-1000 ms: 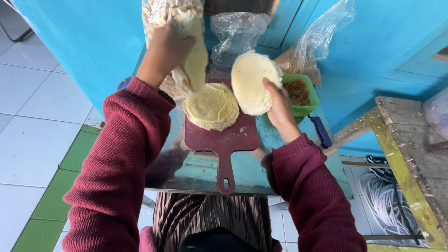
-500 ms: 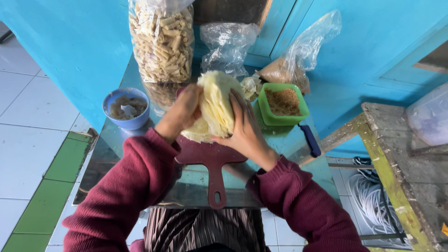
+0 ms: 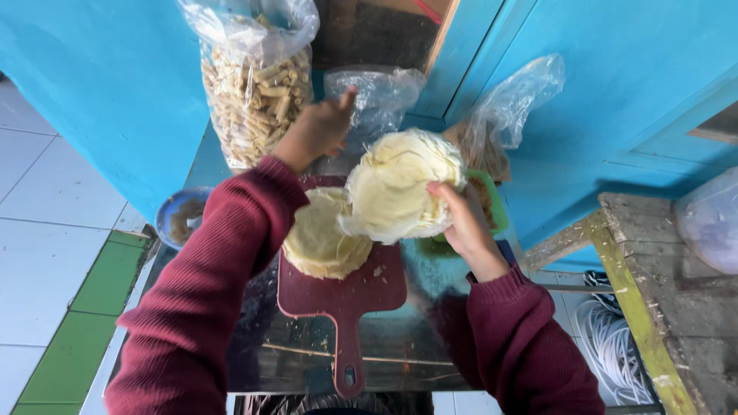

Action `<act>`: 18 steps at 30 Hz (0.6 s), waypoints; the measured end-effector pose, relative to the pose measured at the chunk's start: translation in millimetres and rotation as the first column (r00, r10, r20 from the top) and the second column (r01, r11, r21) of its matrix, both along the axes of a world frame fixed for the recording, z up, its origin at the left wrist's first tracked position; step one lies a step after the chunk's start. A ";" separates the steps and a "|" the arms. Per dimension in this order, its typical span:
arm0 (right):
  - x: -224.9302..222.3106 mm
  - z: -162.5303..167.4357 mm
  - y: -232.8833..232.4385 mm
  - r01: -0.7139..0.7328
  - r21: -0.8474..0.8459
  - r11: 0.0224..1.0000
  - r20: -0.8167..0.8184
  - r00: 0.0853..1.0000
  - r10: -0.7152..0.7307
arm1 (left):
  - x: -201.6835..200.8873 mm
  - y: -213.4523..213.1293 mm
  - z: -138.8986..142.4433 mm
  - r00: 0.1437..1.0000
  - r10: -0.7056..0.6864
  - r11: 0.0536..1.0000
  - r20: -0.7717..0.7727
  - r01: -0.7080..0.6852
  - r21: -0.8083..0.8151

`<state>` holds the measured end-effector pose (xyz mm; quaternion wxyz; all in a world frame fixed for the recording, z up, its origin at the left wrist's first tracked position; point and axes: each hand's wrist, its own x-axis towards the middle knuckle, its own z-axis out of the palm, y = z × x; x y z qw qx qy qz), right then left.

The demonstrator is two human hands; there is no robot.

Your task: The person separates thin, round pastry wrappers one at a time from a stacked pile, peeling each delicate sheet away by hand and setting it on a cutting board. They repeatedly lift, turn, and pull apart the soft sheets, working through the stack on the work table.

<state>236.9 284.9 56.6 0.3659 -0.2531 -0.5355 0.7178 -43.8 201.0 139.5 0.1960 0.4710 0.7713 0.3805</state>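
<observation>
My right hand (image 3: 463,224) holds up a stack of thin, pale round wrappers (image 3: 400,184), tilted above the table. My left hand (image 3: 317,128) is raised beyond it, fingers loosely spread, near a clear plastic bag (image 3: 378,96) and holding nothing. A second stack of round wrappers (image 3: 321,240) lies flat on a dark red cutting board with a handle (image 3: 355,306). The board rests on a shiny metal tabletop (image 3: 400,350).
A large clear bag of rolled fried sticks (image 3: 254,88) stands at the back left. A blue bowl (image 3: 178,217) sits at the table's left edge, a green container (image 3: 492,206) behind my right hand. A worn wooden bench (image 3: 661,292) is at right.
My hands have parted: the left one let go of the wrapper stack and reached toward the back, while the right keeps the stack lifted. The view has shifted slightly.
</observation>
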 end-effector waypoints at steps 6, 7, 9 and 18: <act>12.3 11.8 7.2 -0.073 -0.221 0.973 -0.080 0.995 0.056 | -24.8 39.0 28.7 0.955 0.225 0.968 0.195 -0.197 -0.154; 12.3 18.0 7.5 -0.081 -0.240 0.967 -0.115 0.992 0.055 | -24.6 44.5 28.3 0.950 0.204 0.970 0.236 -0.164 -0.180; 14.3 30.8 5.3 -0.099 -0.289 0.952 -0.171 0.984 0.050 | -23.4 53.1 25.9 0.899 0.235 0.965 0.369 -0.170 -0.202; 15.3 84.8 21.4 -0.121 -0.129 0.984 -0.516 0.856 0.037 | 0.0 58.4 -0.2 0.967 -0.088 0.853 0.237 -0.050 0.519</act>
